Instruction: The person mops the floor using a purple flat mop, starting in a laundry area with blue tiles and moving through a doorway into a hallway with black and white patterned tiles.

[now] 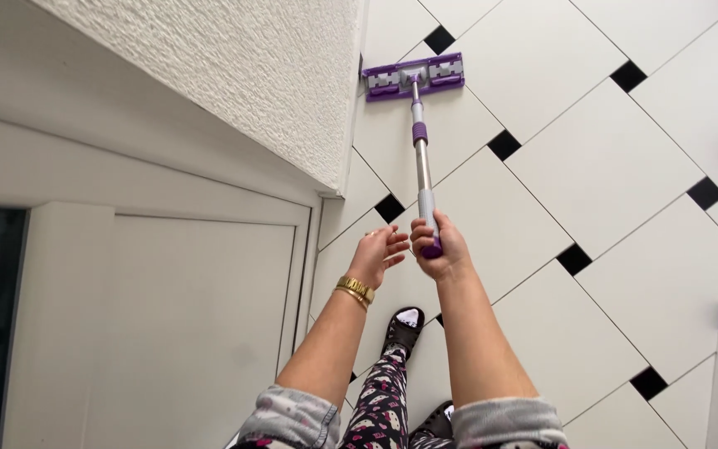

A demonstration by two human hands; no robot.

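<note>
A: What is the biggest thing here?

B: The floor (pixel 592 166), white tiles set diagonally with small black squares between them. It lies under and ahead of both hands. A rough white wall (pixel 234 75) runs to the left of the left hand, with a white door (pixel 193 316) below it.

A: And the mop?

B: The mop (pixel 420 141) reaches straight ahead from the right hand. Its purple flat head sits on the floor far in front, touching the foot of the wall. The metal pole runs back to the hand.

A: How does the right hand (pixel 440 248) hold it?

B: Fingers wrapped tight round the purple end of the pole.

A: The left hand (pixel 378 254)?

B: Just beside the right one, to its left, fingers loosely spread and curled, holding nothing. It does not touch the pole. A gold bracelet (pixel 355 291) sits on its wrist.

A: Anything smaller?

B: A black sandal (pixel 403 327) below the hands, between the forearms.
</note>
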